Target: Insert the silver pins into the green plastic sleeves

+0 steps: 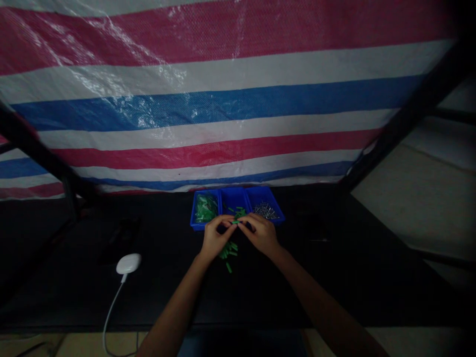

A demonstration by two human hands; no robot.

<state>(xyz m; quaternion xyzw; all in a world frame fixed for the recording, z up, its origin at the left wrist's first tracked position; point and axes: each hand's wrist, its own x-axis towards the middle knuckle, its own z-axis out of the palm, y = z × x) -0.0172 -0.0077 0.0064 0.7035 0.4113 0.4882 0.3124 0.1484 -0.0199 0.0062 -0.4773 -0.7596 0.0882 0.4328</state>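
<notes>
1. Nearest, on the black tabletop (159,292): a loose heap of green plastic wall plugs (228,251), one lying just below the rest (light, stiff little pieces, apt to roll; best pinched by the body). Open room on both sides of the heap. A white corded puck (128,263), possibly a mouse, sits well off to the left.
2. The left hand (214,239) and right hand (260,235) meet just behind the heap, over the front rim of the tray. Fingers curled in, narrow, the left fingertips (227,221) and right fingertips (243,221) almost meeting. A green sliver (235,222) shows between them; the exact hold is hidden, so I cannot tell which hand has it.
3. Just beyond: a blue three-compartment parts tray (197,218). Left compartment packed with green plugs (206,207), middle holds a few loose ones (236,212), right holds steel screws (265,210).
4. Farthest: a red, white and blue striped tarp (186,104) hangs behind the table's far edge.
</notes>
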